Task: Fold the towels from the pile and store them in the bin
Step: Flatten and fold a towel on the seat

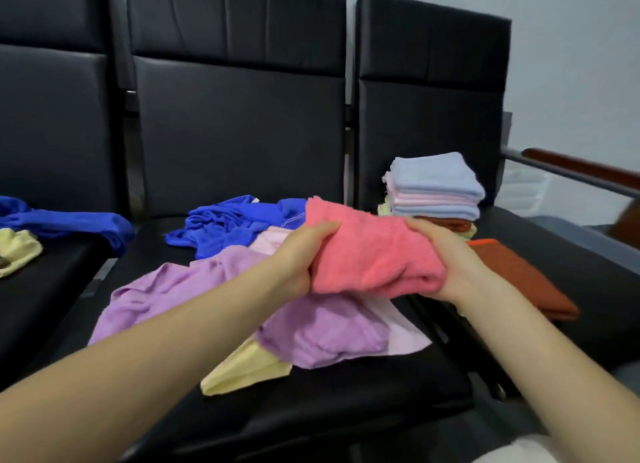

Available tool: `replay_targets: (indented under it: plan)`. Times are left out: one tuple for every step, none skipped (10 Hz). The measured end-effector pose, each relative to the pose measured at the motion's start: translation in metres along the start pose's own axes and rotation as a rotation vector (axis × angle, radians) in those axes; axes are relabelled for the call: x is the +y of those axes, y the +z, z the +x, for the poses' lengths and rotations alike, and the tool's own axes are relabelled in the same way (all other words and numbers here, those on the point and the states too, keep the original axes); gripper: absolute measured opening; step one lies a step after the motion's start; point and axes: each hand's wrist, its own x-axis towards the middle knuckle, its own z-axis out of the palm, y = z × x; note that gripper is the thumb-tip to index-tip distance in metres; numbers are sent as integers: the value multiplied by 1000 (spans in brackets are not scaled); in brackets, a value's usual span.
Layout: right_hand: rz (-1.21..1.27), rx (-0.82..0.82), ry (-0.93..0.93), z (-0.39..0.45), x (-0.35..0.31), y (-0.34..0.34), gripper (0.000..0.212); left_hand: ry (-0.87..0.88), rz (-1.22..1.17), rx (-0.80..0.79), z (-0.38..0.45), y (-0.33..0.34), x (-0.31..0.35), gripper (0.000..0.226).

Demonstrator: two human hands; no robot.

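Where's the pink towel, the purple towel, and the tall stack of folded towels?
pink towel (370, 251), head view, middle of its fluffy top.
purple towel (322, 331), head view, crumpled part below the hands.
stack of folded towels (436, 182), head view, light blue towel on top.

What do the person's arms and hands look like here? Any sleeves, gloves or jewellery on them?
Both forearms are bare right up to the bottom edge of the picture, so no sleeves show. The left hand and the right hand wear no gloves. No rings, watch or bracelet can be seen on the parts in view, and no markings either.
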Motion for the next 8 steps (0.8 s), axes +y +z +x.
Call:
replay_targets:
  plan:
    - [-33,126,-51,-12,-3,-39,18,-30,-28,-84,18,49,-15,19]
    - [-37,208,-52,-12,-14,-74,19,-8,-53,-115,28,82,-22,27]
    - [-57,265,-122,-23,-36,-105,16,55,-64,-202,46,125,-35,33]
    - [-248,442,-248,-15,-51,-133,16,208,83,-231,57,156,-45,34]
    - [-701,743,-285,7,-48,-172,47,303,442,-266,70,179,-71,57]
    - [-980,847,-179,10,-19,-207,48,237,723,-284,75,181,-97,65]
    - [-1022,856,-197,6,-7,-220,38,205,679,-301,74,171,-102,49]
    - [-1123,938,-281,3,-9,-214,37,115,649,-325,74,153,-100,39]
